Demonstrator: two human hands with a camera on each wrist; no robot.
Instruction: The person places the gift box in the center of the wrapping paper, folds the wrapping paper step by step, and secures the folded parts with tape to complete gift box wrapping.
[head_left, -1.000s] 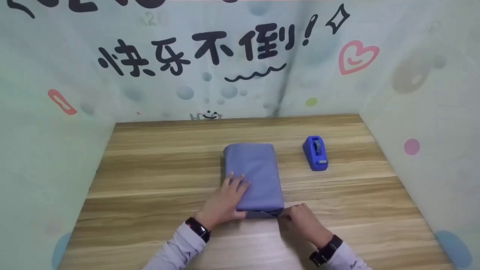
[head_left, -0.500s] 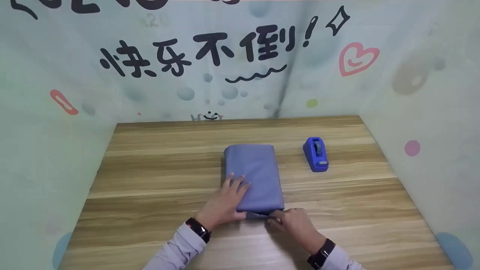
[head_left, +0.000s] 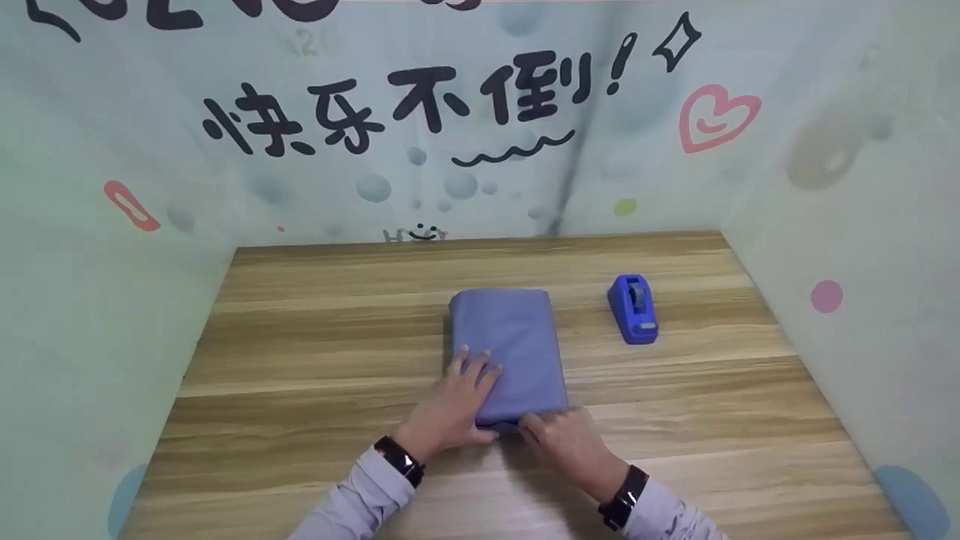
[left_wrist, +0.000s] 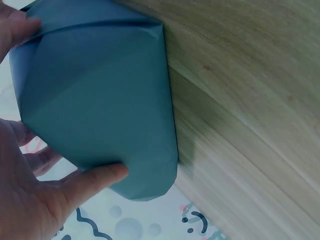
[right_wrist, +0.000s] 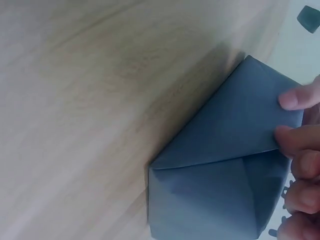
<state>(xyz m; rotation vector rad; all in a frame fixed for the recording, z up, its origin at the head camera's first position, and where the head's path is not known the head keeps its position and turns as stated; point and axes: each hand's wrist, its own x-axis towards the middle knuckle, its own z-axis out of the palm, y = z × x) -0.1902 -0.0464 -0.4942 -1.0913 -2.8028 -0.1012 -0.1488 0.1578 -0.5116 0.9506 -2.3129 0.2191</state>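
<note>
A box-shaped parcel [head_left: 517,337] in bluish-purple wrapping paper lies lengthwise on the wooden table. My left hand [head_left: 450,405] rests on its near left part, fingers spread over the top and thumb at the near end. In the left wrist view that thumb [left_wrist: 95,185] lies on the end's folded paper. My right hand [head_left: 574,446] is at the near right corner with curled fingers, gripping the edge of the end fold. The right wrist view shows a triangular paper flap [right_wrist: 235,120] lying over the end, with fingertips [right_wrist: 287,137] at its edge.
A blue tape dispenser [head_left: 634,311] stands on the wooden table [head_left: 315,337] to the right of the parcel's far half. Printed fabric walls [head_left: 322,195] border the table at the back and on both sides.
My right hand has moved left along the parcel's near end, from the right corner toward the left thumb, carrying the paper fold inward. My left hand and the parcel stay in place.
</note>
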